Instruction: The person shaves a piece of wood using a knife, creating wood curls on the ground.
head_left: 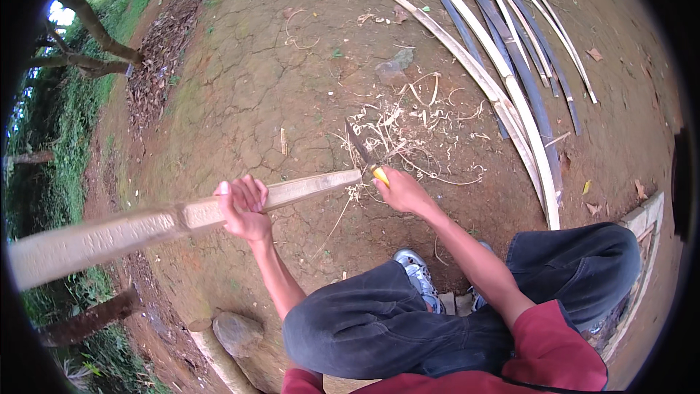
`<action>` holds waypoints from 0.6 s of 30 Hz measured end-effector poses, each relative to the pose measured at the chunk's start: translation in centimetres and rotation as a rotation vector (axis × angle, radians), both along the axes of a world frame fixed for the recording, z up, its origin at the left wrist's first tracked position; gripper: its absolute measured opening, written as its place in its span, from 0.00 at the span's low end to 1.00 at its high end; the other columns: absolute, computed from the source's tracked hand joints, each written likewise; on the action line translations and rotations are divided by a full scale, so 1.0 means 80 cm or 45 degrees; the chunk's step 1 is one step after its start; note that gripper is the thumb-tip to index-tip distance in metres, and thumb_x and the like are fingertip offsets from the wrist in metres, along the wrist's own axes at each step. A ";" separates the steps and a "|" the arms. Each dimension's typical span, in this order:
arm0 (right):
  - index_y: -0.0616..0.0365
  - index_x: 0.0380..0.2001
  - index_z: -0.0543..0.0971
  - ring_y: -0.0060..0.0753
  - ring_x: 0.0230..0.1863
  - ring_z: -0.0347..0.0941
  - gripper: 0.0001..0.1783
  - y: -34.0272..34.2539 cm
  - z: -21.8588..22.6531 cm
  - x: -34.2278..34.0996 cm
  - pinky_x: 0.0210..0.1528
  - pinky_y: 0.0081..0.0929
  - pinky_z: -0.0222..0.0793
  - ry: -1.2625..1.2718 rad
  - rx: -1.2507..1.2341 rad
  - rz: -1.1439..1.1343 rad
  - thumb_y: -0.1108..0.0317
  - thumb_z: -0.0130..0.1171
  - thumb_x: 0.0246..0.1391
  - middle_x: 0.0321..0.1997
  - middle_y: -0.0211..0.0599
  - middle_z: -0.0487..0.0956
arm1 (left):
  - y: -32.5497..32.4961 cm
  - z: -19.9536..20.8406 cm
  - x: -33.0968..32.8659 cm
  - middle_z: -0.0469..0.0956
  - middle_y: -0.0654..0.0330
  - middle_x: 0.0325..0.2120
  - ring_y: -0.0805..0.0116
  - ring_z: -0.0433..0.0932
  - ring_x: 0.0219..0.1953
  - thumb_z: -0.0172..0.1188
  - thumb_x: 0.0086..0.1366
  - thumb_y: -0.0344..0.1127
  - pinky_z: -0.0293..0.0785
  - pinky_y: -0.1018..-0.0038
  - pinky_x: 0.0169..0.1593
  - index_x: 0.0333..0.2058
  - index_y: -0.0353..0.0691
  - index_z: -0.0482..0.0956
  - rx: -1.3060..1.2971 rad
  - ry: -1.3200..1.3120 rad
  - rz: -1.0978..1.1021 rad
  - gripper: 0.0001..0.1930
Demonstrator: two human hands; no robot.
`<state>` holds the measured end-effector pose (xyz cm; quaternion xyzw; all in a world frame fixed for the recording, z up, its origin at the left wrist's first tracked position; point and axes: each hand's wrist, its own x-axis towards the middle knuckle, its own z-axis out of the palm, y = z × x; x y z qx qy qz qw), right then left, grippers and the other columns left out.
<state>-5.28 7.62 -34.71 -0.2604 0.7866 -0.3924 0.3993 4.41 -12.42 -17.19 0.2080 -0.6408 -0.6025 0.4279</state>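
Observation:
My left hand [246, 208] is wrapped round a long, pale bamboo strip [306, 186], which runs from the left rim of the view to a point ahead of my knees. A joint ridge crosses the strip just left of that hand. In my right hand [405, 191] is a knife [359, 144], its yellow handle in my fist and its dark blade pointing away and to the left. The blade's base is close beside the strip's right end; whether they touch I cannot tell. Curly shavings [394, 131] lie on the ground beyond the knife.
Several long pale and dark bamboo strips [521, 95] lie on the ground at the far right. A flat stone [394, 69] sits beyond the shavings. At lower left are a rock [238, 333] and a log [219, 357]. A pale frame edge [642, 219] stands at the right.

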 end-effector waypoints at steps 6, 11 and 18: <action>0.66 0.42 0.68 0.57 0.25 0.76 0.16 -0.011 0.006 0.048 0.33 0.51 0.69 -0.022 -0.265 -0.105 0.62 0.47 0.59 0.22 0.54 0.77 | -0.002 0.039 0.007 0.48 0.69 0.07 0.79 0.46 0.10 0.49 0.63 0.44 0.49 0.80 0.14 0.13 0.47 0.54 0.149 -0.022 -0.114 0.22; 0.67 0.43 0.69 0.61 0.28 0.76 0.17 0.018 -0.051 0.079 0.33 0.52 0.70 0.208 0.071 -0.046 0.67 0.51 0.53 0.24 0.60 0.77 | -0.022 0.029 0.010 0.50 0.68 0.06 0.78 0.51 0.09 0.50 0.61 0.52 0.51 0.81 0.12 0.12 0.47 0.57 0.141 -0.131 -0.223 0.24; 0.68 0.33 0.73 0.48 0.31 0.78 0.10 0.021 0.018 0.029 0.35 0.41 0.72 0.187 -0.142 -0.265 0.69 0.53 0.51 0.26 0.51 0.79 | -0.031 -0.004 0.011 0.61 0.64 0.07 0.73 0.60 0.08 0.41 0.60 0.64 0.60 0.75 0.11 0.16 0.41 0.67 0.295 -0.006 -0.411 0.30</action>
